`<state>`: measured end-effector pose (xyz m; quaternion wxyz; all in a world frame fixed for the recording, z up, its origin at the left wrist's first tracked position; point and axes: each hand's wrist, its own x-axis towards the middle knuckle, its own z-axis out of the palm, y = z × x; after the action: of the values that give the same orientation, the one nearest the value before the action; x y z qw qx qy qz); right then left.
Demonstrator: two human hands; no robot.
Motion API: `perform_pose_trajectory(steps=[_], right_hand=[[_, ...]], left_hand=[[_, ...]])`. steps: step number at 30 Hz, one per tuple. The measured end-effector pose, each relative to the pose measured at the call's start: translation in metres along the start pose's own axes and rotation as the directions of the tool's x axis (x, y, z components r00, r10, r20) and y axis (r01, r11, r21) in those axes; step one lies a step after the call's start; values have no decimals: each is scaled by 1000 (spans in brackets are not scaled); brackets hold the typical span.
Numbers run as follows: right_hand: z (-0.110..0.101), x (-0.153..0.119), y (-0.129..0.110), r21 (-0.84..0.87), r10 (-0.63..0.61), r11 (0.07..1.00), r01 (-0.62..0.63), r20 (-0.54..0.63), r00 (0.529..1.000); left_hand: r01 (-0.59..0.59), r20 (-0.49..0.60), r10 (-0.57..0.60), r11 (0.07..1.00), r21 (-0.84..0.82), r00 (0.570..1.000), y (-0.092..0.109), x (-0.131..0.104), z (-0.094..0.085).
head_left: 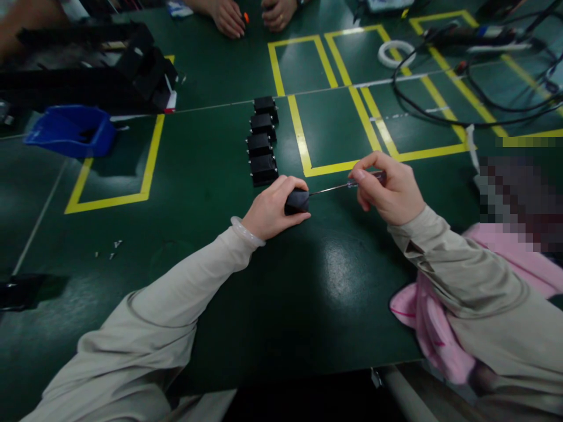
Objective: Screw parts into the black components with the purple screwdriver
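My left hand (277, 208) is closed around a small black box-shaped part (298, 201), steadying it near the table top. In my right hand (389, 187) is a screwdriver (378, 176), its handle pinched between thumb and fingers. The thin metal shaft runs left, and its tip meets or nearly meets the side of the black part; exact contact is too small to tell. Just beyond my left hand, several similar black parts (263, 145) stand in a row, with small bright screw heads at their sides. A few loose screws (115, 245) lie on the table to the left.
A blue bin (73, 132) and a long black rack (88, 70) stand at the left. Across the table are another person's hands (229, 17). Black cables (422, 111) and a white tape ring (396, 54) lie at the right, and pink cloth (435, 328) sits by my right sleeve.
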<state>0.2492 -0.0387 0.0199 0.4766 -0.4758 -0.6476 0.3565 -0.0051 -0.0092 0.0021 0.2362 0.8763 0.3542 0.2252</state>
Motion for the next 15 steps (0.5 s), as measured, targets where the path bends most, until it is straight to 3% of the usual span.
perform_pose_trajectory(steps=[15], right_hand=[[0,-1,-3,10,-2,1000,2,-8,1000]], left_hand=[[-4,-1,4,1000,-12,1000,0,0,0]])
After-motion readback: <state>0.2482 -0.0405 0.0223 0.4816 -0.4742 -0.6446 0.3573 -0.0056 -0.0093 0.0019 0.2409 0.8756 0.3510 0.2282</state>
